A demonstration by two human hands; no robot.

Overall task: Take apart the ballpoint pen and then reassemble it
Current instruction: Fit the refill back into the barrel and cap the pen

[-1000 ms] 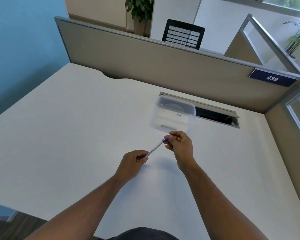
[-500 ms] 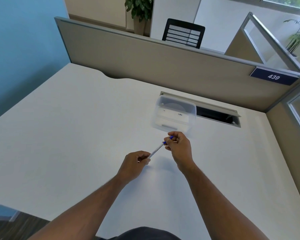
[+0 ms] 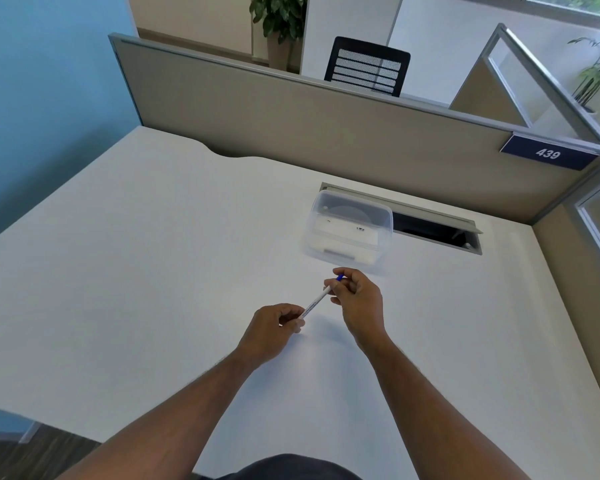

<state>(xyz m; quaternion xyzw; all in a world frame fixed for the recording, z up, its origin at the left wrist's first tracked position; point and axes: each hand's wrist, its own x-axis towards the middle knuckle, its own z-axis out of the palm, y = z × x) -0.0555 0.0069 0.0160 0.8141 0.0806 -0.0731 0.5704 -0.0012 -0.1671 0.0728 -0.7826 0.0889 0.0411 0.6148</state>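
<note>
Above the table (image 3: 153, 271), the pen (image 3: 315, 302) slants toward 1 o'clock. The left hand (image 3: 271, 329) pinches its lower end to steady it; the right hand (image 3: 357, 299) grasps the blue end, probably to twist it off.

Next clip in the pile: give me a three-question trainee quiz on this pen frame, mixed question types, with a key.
1. True or false: the pen lies flat on the desk with neither hand touching it.
2. Multiple choice: which hand pinches the pen's blue end? A) left hand B) right hand C) neither
3. Short answer: what sits on the desk just beyond the hands?

Key
1. False. Both hands hold it off the desk, one at each end.
2. B. The left hand holds the white end.
3. A clear plastic container, next to the cable opening by the partition.
</note>
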